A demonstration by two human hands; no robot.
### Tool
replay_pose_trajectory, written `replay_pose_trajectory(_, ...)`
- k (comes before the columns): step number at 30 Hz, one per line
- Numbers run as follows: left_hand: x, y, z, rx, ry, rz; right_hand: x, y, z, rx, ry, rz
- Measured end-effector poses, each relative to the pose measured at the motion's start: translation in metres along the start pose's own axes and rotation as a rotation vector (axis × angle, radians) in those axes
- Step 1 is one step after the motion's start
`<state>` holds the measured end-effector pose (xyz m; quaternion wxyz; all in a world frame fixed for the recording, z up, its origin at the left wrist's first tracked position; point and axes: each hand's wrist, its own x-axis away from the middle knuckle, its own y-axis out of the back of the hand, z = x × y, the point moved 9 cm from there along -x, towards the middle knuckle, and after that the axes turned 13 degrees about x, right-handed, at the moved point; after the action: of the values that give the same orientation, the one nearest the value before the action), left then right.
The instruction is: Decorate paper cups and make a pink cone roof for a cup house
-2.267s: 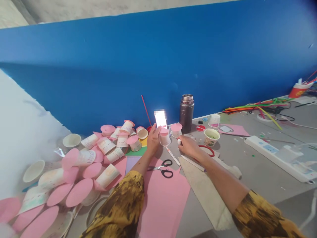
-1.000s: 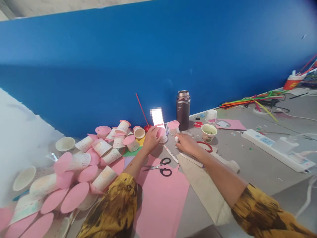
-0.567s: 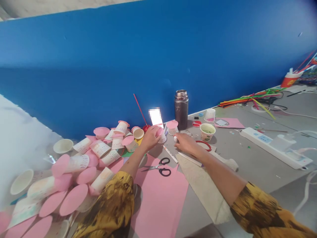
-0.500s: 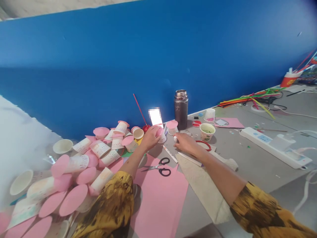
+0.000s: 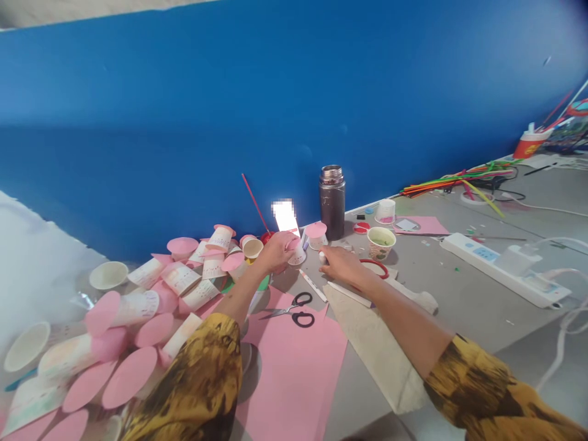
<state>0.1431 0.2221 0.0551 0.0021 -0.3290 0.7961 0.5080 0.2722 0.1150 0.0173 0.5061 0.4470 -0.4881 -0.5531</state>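
My left hand (image 5: pixel 277 252) is closed around a white paper cup (image 5: pixel 297 256), which has a pink paper piece at its top under my fingers. To its right, my right hand (image 5: pixel 343 266) grips a small white cylindrical object (image 5: pixel 322 257), mostly hidden by the fingers. Just behind, between my hands, stands another upside-down cup with a pink disc (image 5: pixel 316 230) on top. A white marker (image 5: pixel 314 286) lies below and between the hands. Black-handled scissors (image 5: pixel 294 309) rest with blades apart on a large pink sheet (image 5: pixel 294 373). A lit phone (image 5: pixel 285 219) leans behind the left hand.
Paper cups with pink discs (image 5: pixel 130 376) crowd the left side. A dark flask (image 5: pixel 332 202) stands against the blue wall (image 5: pixel 294 110). Further right are a patterned cup (image 5: pixel 381 245), a red tape ring (image 5: pixel 374 267), a power strip (image 5: pixel 500 269) with cables, and coloured pipe cleaners (image 5: pixel 450 185).
The whole view has shifted slightly, so things appear a little further left. Both hands keep their grips and have hardly moved relative to the table.
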Motion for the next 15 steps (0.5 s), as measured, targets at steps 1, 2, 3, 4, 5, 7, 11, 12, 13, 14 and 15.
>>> replay_pose_trajectory(1, -0.001, 0.001, -0.001, 0.005, 0.001, 0.011, 0.0, 0.0, 0.0, 0.001, -0.001, 0.003)
replay_pose_trajectory(2, -0.002, 0.002, -0.002, 0.01, 0.005, 0.022, 0.0, 0.0, 0.0, 0.002, -0.002, 0.006)
replay_pose_trajectory(3, -0.003, 0.002, -0.002, 0.014, 0.011, 0.029, 0.0, 0.0, 0.0, 0.004, -0.004, 0.01)
replay_pose_trajectory(4, -0.004, 0.003, -0.002, 0.016, 0.019, 0.036, 0.0, 0.0, 0.0, 0.005, -0.005, 0.014)
replay_pose_trajectory(5, -0.005, 0.004, -0.001, 0.018, 0.027, 0.043, 0.0, -0.001, 0.0, 0.007, -0.006, 0.019)
replay_pose_trajectory(7, -0.008, 0.004, 0.001, 0.02, 0.039, 0.057, 0.0, -0.001, 0.0, 0.009, -0.008, 0.025)
replay_pose_trajectory(11, -0.012, 0.002, 0.001, 0.018, 0.039, 0.07, 0.001, 0.0, 0.0, 0.009, -0.005, 0.029)
replay_pose_trajectory(12, -0.011, 0.001, 0.0, 0.016, 0.036, 0.068, 0.001, 0.001, 0.001, 0.008, -0.004, 0.028)
replay_pose_trajectory(13, -0.01, 0.0, 0.0, 0.014, 0.033, 0.065, 0.002, 0.001, 0.001, 0.007, -0.001, 0.026)
replay_pose_trajectory(14, -0.009, -0.002, -0.002, 0.011, 0.029, 0.059, 0.002, 0.002, 0.001, 0.006, 0.0, 0.024)
replay_pose_trajectory(15, -0.007, -0.003, -0.003, 0.008, 0.024, 0.054, 0.002, 0.002, 0.001, 0.005, 0.002, 0.022)
